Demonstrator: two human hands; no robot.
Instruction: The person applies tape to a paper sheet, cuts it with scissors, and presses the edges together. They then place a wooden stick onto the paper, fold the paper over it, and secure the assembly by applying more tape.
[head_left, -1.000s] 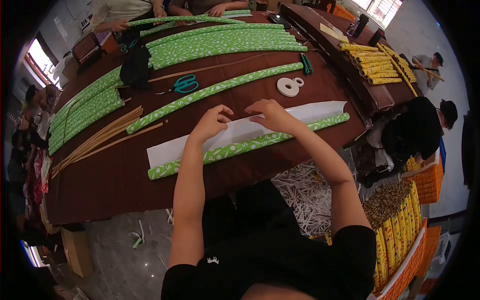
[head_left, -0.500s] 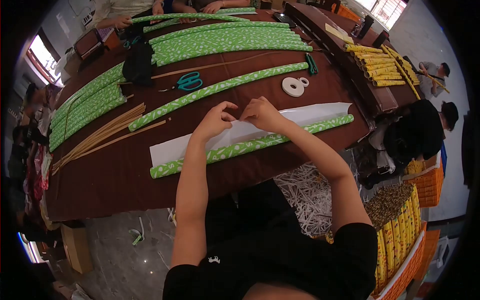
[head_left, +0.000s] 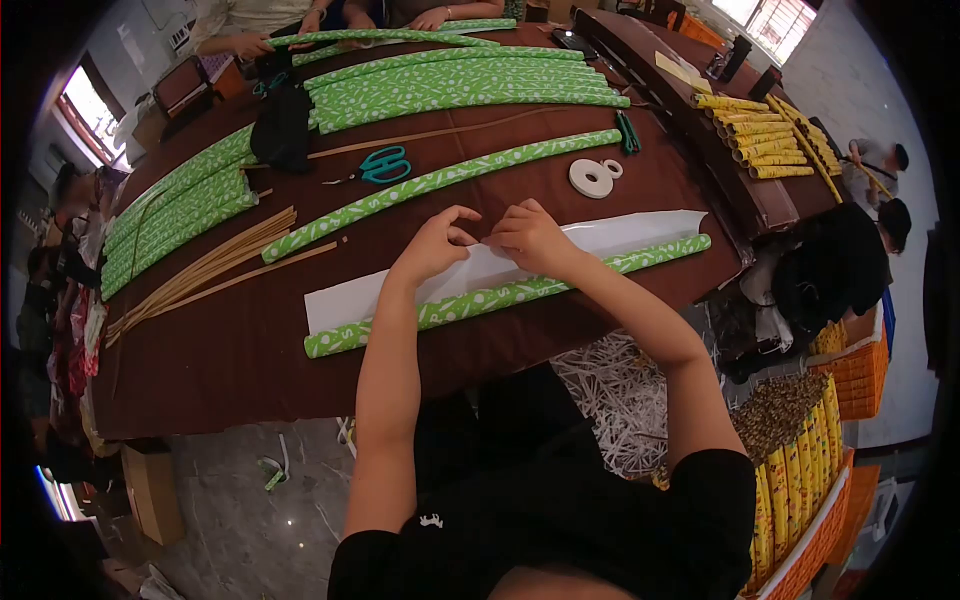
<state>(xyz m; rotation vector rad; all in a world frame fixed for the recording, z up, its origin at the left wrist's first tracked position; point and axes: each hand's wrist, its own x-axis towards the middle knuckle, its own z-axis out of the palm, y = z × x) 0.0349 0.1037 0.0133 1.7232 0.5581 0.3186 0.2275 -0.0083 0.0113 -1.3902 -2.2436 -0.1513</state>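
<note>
A sheet of wrapping paper, white side up, lies partly rolled before me, its green patterned roll along the near side. My left hand rests at the sheet's far edge, thumb and forefinger curved apart, nothing visible between them. Close beside it, my right hand pinches at the same edge. Whatever its fingertips hold is too small to make out. Beyond my hands lies a finished green roll. Teal-handled scissors sit behind that roll, and white tape rolls to the right.
Several green rolls cover the far table, where other people's hands work. Thin brown strips and a black cloth lie left. Yellow rolls lie right. Shredded paper and an orange basket are below.
My right hand's fingers have shifted slightly and curled in more at the sheet's edge. My left hand stays nearly in place. The whole view has moved a little.
</note>
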